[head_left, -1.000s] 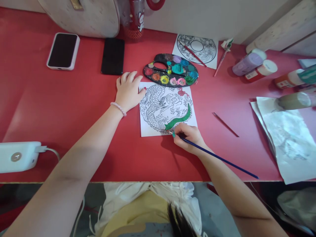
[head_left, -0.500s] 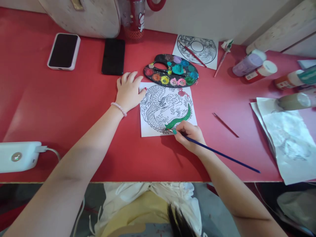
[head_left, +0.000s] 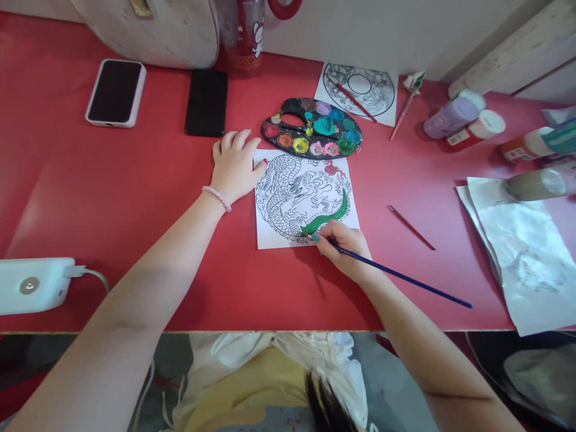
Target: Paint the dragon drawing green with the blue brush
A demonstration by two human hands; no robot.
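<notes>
My right hand (head_left: 344, 247) is closed around a blue-handled paintbrush (head_left: 405, 272). Its tip meets the lower part of a white sheet printed with a dragon outline (head_left: 281, 198), beside a curved band painted green. A small red-painted patch shows at the sheet's upper right. My left hand (head_left: 236, 168) lies flat with fingers spread, its thumb on the sheet's left edge and the other fingers on the red table (head_left: 189, 210). Just beyond the sheet lies a black paint palette (head_left: 300, 129) with wells of many colours.
Behind the palette lies a second printed sheet (head_left: 387, 99) with a red brush (head_left: 351, 97) across it. Another thin brush (head_left: 411, 228) rests at right, near paint bottles (head_left: 454, 114) and stacked papers (head_left: 531, 264). Phones (head_left: 207, 102) and a power bank (head_left: 36, 286) are at left.
The blue brush has tilted slightly, its back end rising a little in view, and my right fingers have shifted slightly. My left hand and the sheet stay in place.
</notes>
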